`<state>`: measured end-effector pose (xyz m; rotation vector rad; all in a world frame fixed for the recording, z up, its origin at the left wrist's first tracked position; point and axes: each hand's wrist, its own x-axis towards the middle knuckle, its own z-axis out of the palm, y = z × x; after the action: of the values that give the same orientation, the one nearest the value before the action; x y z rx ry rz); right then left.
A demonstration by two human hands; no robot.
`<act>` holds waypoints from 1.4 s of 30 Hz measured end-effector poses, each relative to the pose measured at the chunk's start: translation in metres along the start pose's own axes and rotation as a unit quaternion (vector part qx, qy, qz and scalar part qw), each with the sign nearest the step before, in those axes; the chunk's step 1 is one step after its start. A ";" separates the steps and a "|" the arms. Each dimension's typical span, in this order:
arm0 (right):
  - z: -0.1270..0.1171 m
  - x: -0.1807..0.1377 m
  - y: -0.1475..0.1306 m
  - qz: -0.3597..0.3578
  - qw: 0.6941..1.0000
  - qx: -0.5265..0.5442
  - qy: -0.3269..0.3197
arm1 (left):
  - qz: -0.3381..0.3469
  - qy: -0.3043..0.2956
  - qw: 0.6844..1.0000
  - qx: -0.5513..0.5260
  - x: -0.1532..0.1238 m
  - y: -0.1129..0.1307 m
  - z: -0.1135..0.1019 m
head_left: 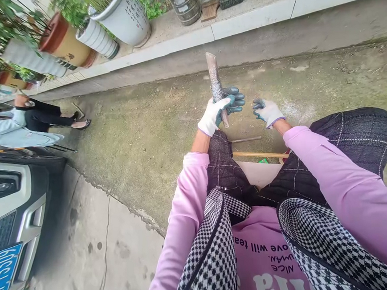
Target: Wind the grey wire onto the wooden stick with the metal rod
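Two gloved hands and one stick were on view. Item one: left hand (216, 114), clenched around a short wooden stick (213, 69), which stood nearly upright in front of the knees, over mossy concrete. Item two: grey wire (216, 88), wound in close turns about the stick's middle, just above the gripping fingers. Item three: right hand (267, 111), near the stick but apart from it, fingers loosely curled and released, holding nothing I could make out. Item four: long handle (257, 155) and thin rod (246, 139), lying on the ground between the legs. Also present were flower pots (126, 18) along the kerb, a car (6, 200) and a seated person (27, 126) well off to the left. Note on handling, as I judged it: a firm hold below the winding would steady the stick, and the free hand works best close to the wire, so the turns stay tight.
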<state>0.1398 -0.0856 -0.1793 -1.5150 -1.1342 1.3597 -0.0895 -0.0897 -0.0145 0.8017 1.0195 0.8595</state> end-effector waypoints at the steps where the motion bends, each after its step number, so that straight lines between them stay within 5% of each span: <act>1: 0.008 -0.001 -0.004 0.011 1.000 0.004 -0.013 | 0.002 -0.010 1.000 0.007 0.001 -0.001 0.000; 5: 0.026 -0.013 -0.027 0.047 0.983 0.083 -0.157 | 0.016 -0.013 0.999 0.043 0.007 -0.005 -0.010; 9: 0.012 -0.029 -0.047 0.024 0.960 0.141 -0.242 | 0.039 -0.020 0.995 0.087 0.012 -0.008 -0.028; 14: -0.015 -0.040 -0.061 0.004 0.939 0.049 -0.340 | 0.033 -0.015 0.990 0.136 0.008 0.000 -0.036; 20: -0.006 -0.058 -0.063 -0.011 0.895 -0.007 -0.445 | -0.004 0.018 0.978 0.207 -0.001 0.004 -0.024; 22: -0.002 -0.060 -0.060 0.009 0.904 0.009 -0.428 | -0.009 0.026 0.972 0.234 -0.001 0.001 -0.020; 26: -0.005 -0.050 -0.054 0.009 0.964 0.017 -0.265 | 0.004 0.055 0.958 0.280 0.005 -0.005 -0.017; 29: -0.005 -0.041 -0.050 -0.035 0.980 0.017 -0.196 | 0.025 0.060 0.933 0.354 0.010 -0.009 -0.018; 36: 0.032 -0.045 -0.038 -0.052 0.960 0.100 -0.257 | 0.066 0.070 0.785 0.613 0.014 -0.016 -0.018; 42: 0.015 -0.053 -0.039 -0.009 0.959 0.091 -0.269 | 0.045 0.061 0.802 0.593 0.013 -0.015 -0.015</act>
<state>0.1191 -0.1248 -0.1285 -1.0218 -1.2931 1.8748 -0.0963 -0.0825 -0.0372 1.8730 1.6503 0.2443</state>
